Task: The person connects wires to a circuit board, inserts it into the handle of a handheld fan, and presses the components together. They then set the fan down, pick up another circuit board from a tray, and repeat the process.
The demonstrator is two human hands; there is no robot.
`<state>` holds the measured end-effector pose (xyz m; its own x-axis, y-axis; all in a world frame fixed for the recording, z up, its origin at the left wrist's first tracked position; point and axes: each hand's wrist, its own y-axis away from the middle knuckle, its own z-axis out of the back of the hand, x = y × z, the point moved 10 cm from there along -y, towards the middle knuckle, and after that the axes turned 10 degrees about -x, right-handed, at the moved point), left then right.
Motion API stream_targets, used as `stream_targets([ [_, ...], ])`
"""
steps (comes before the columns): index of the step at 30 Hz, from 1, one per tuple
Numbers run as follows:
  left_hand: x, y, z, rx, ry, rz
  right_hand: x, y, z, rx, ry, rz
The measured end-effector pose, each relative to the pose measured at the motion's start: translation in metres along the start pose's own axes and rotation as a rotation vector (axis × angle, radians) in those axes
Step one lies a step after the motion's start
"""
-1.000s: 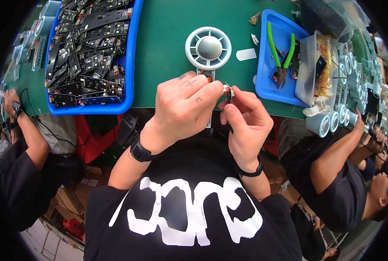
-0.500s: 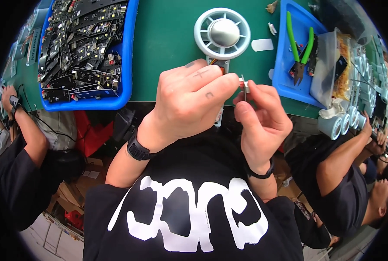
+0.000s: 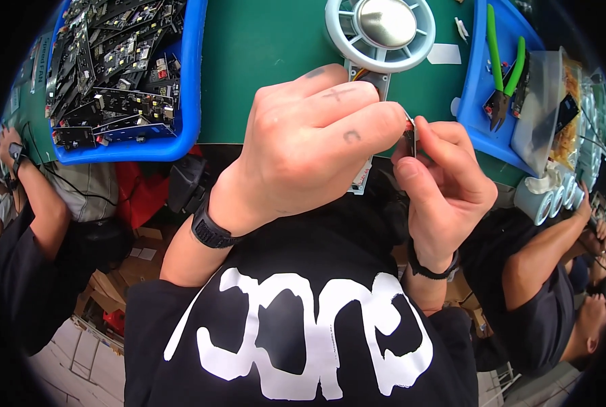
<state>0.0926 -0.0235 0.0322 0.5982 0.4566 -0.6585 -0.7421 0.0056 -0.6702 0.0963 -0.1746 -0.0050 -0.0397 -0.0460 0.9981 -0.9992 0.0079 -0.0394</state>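
Between my two hands a small dark circuit board (image 3: 413,141) is held almost edge-on, with a bit of red and white at its upper end. My right hand (image 3: 449,180) pinches the board between thumb and fingers. Closed beside it, my left hand (image 3: 310,146) brings its fingertips against the upper end; what they grip is hidden. A pale blue handheld fan (image 3: 386,24) with a round silver hub lies on the green table beyond my hands. Its opened handle (image 3: 361,180) runs under my left hand, with thin wires at the neck.
A blue bin (image 3: 193,81) full of black circuit boards stands at left. At right, a blue tray (image 3: 476,88) holds green-handled cutters (image 3: 500,102) beside a clear plastic box (image 3: 544,136). A white card (image 3: 444,54) lies nearby. Other people work on both sides, with several fan parts (image 3: 537,203) at right.
Both hands, the board and the fan have shifted rightward in view, and the fan sits higher and nearer the top edge. The white connector seen between my fingers is now mostly covered.
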Motion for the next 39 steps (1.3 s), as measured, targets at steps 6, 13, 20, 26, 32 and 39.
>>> stream_targets([
  [6, 0.001, 0.002, 0.001, -0.016, 0.033, -0.002, 0.005, -0.005, -0.001, 0.079, 0.058, 0.045],
  [13, 0.003, -0.001, -0.001, -0.008, 0.047, -0.008, 0.007, -0.013, 0.001, 0.109, 0.021, 0.01],
  [20, -0.001, 0.002, 0.01, -0.091, -0.032, 0.085, -0.004, -0.004, 0.012, -0.062, -0.071, -0.071],
  [26, 0.007, 0.005, 0.012, -0.102, -0.108, 0.194, 0.004, -0.005, 0.007, -0.008, 0.071, 0.044],
  [32, 0.001, 0.005, 0.012, -0.103, -0.16, 0.186, 0.007, -0.008, 0.008, -0.044, 0.085, 0.078],
  [39, 0.001, 0.004, 0.013, -0.116, -0.187, 0.214, 0.005, -0.004, -0.003, -0.064, -0.089, -0.02],
])
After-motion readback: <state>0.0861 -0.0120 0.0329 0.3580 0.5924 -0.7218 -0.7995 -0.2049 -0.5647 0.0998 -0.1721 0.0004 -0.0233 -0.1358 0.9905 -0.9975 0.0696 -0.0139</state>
